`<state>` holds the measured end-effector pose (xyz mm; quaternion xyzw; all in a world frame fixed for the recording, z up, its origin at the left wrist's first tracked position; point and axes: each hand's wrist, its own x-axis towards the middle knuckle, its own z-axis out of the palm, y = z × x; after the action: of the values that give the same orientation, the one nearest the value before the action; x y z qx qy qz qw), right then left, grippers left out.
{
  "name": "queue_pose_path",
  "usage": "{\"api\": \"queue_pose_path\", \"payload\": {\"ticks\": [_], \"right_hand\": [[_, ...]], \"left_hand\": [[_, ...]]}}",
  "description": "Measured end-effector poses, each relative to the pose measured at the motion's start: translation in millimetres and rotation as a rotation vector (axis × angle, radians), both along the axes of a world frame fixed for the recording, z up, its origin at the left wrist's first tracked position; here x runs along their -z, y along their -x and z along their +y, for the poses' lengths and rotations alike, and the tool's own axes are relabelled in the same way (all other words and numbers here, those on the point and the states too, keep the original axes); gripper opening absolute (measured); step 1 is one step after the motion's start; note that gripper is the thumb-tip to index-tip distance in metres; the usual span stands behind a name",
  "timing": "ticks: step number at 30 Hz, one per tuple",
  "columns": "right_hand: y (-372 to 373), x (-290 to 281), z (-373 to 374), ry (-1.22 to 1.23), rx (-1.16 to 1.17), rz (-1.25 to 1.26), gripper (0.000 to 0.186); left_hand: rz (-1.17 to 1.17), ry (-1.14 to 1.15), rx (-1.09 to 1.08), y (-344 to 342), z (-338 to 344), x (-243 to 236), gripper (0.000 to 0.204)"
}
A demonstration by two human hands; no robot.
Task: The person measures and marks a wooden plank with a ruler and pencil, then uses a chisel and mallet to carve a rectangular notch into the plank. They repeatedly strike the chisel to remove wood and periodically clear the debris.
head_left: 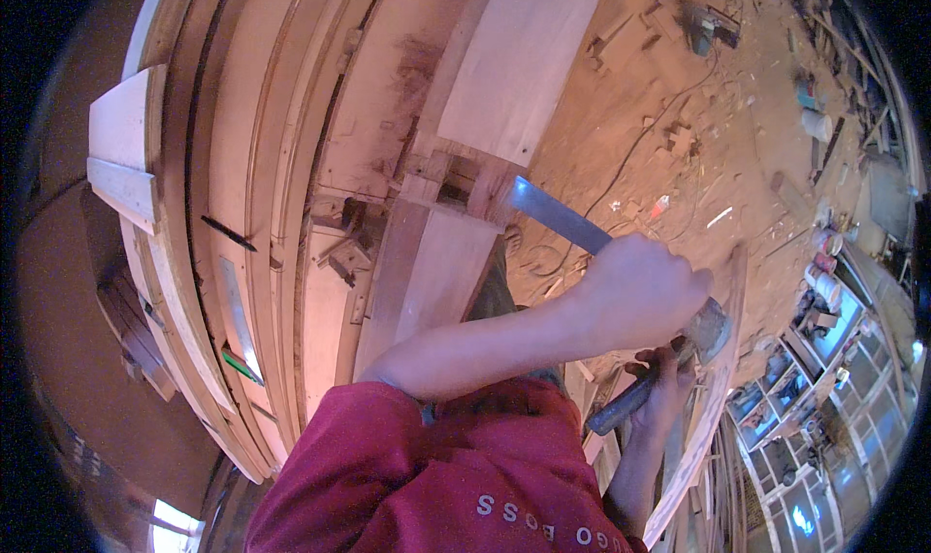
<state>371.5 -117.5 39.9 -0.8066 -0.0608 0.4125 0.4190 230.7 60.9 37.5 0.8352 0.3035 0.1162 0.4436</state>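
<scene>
To the right of the notched timber (490, 189) spreads the sandy workshop floor (621, 136), littered with offcuts, while on its left run long planks (228, 97), laid side by side. Perhaps they lie that way to give the timber a broad bed, though I can't see what bears it underneath. The timber itself slants along their right edge, its squared opening facing up, which leaves that side open to the worker in the red shirt (465, 466). Below and right of it, the right hand (664, 388) is curled round the dark handle of what looks like a hammer (621, 407), its grey head up behind the other fist, seemingly so it lines up with the tool there. That tool, a flat chisel-like blade (562, 213), lies just right of the timber; the left hand (645, 286) is clamped about its rear, probably to steady it, and the blade juts out ahead of the knuckles toward the opening's side. Its tip is at the timber's edge, touching or barely apart; I can't tell which. Well left of the timber, a green-handled tool (242, 366) rests on the planks, and nearer, just beside the timber, sits a small wooden block (344, 255).
</scene>
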Motion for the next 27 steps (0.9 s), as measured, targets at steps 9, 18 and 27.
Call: {"api": "queue_pose_path", "payload": {"ticks": [9,18,27], "right_hand": [[10.3,5.3,-2.9,0.081,-0.076,-0.034,0.027],[14.3,-20.7,-13.1,0.007,-0.17,-0.115,0.02],[36.6,-53.3,20.8,-0.269,-0.148,-0.373,0.021]], "left_hand": [[-0.114,-0.131,-0.118,7.1,3.8,35.9,0.014],[-0.215,-0.282,-0.201,21.8,-0.6,37.0,0.019],[-0.291,-0.361,-0.249,21.1,3.2,37.4,0.02]]}}
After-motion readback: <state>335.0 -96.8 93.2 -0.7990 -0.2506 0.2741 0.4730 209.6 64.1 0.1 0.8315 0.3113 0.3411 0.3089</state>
